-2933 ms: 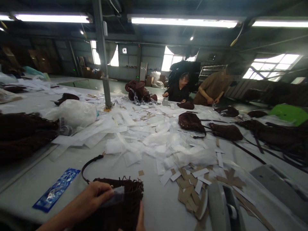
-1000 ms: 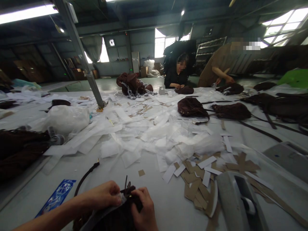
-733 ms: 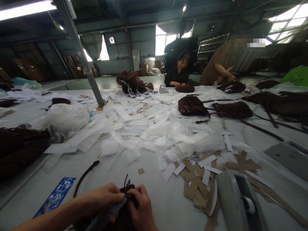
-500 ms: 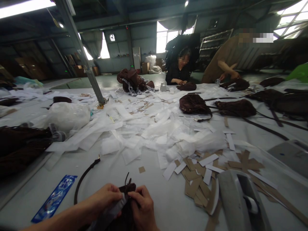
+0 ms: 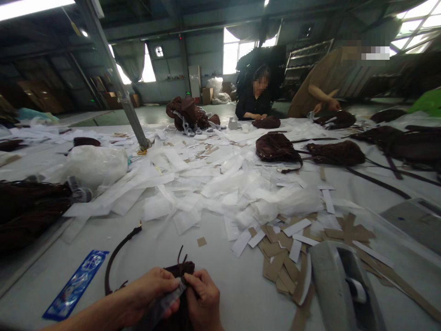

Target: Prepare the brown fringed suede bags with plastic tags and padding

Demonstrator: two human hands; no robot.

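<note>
A dark brown bag [image 5: 177,312] lies at the near edge, partly hidden behind my hands, with thin cords standing up from its top. My left hand [image 5: 156,289] pinches a strip of translucent white wrapping [image 5: 167,299] against the bag. On the other side, my right hand [image 5: 204,296] has its thumb and fingers closed on the bag's top edge by the cords. A brown strap [image 5: 113,259] with a metal end curves over the table to the left of my left hand. Beside it lies a blue printed packet [image 5: 76,285].
A grey tape dispenser [image 5: 341,285] stands at the right beside piled brown and white card strips [image 5: 284,266]. White wrapping sheets [image 5: 220,188] cover the middle. More brown bags [image 5: 275,147] lie beyond, where two people [image 5: 257,99] work. A metal post [image 5: 120,92] rises at left.
Both hands stay on the bag and wrapping, with only slight finger movement. The whole view has shifted a little.
</note>
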